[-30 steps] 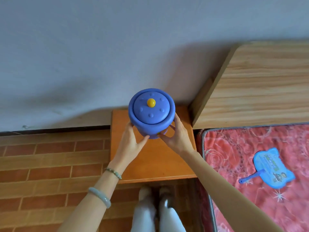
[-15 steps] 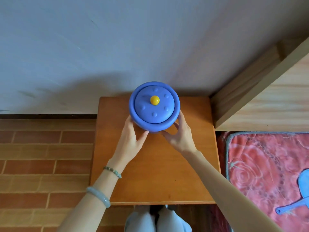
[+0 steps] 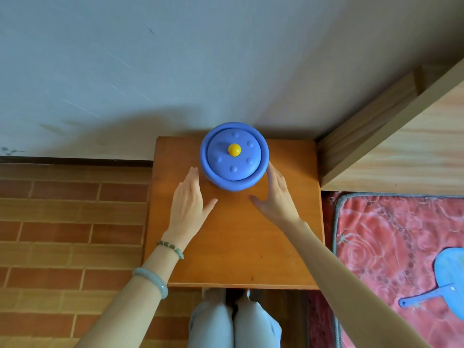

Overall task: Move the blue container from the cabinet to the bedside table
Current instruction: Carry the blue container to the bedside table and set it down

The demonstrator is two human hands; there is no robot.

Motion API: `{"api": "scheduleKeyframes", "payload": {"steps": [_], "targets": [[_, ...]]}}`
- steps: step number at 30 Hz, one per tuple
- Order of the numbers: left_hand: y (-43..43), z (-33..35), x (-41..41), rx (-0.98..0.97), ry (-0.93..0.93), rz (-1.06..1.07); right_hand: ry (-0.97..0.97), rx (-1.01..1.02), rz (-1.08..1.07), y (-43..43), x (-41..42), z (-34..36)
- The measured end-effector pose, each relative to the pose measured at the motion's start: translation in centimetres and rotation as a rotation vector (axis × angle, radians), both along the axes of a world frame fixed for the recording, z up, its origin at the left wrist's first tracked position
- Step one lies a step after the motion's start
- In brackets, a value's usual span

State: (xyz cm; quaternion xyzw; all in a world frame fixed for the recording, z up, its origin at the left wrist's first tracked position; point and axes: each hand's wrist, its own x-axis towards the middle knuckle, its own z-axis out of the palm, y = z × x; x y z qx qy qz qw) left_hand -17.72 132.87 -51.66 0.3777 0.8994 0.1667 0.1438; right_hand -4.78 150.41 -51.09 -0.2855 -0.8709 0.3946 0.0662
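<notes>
The blue container [image 3: 234, 156], round with a dotted lid and a yellow knob, stands upright on the orange wooden bedside table [image 3: 233, 247] near its back edge, close to the wall. My left hand [image 3: 188, 199] is open just left of it, fingers apart, a small gap from its side. To the container's right my right hand [image 3: 275, 194] is open too, fingertips near or just touching its rim. Neither hand grips it.
A grey wall rises behind the table. A light wooden headboard [image 3: 391, 136] and a bed with a red patterned mattress [image 3: 391, 247] lie to the right, with a blue fan [image 3: 444, 280] on it. Brick-pattern floor [image 3: 70, 222] spreads left. My legs show below.
The container went from held above the table to standing on it. Both hands let go and drew back a little, fingers spread.
</notes>
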Motion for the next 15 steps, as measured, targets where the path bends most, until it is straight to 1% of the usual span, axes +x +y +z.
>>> {"api": "scheduleKeyframes", "payload": {"steps": [2,5,8,10,15], "targets": [[-0.9,2.3,0.4,-0.069,0.043,-0.003,-0.069,0.069,0.024,-0.1,1.1,2.2],[-2.1,7.1,0.8,-0.086,0.072,-0.022,-0.097,0.143,0.032,-0.6,2.8,7.0],[-3.4,12.9,1.6,-0.085,0.104,-0.072,-0.068,0.197,0.056,-1.9,3.9,13.1],[-4.1,17.0,2.4,-0.076,0.167,-0.11,-0.021,0.218,0.076,-3.0,4.3,17.4],[-5.9,26.4,4.0,-0.077,0.287,-0.058,0.044,0.264,0.128,-5.4,4.7,26.5]]}}
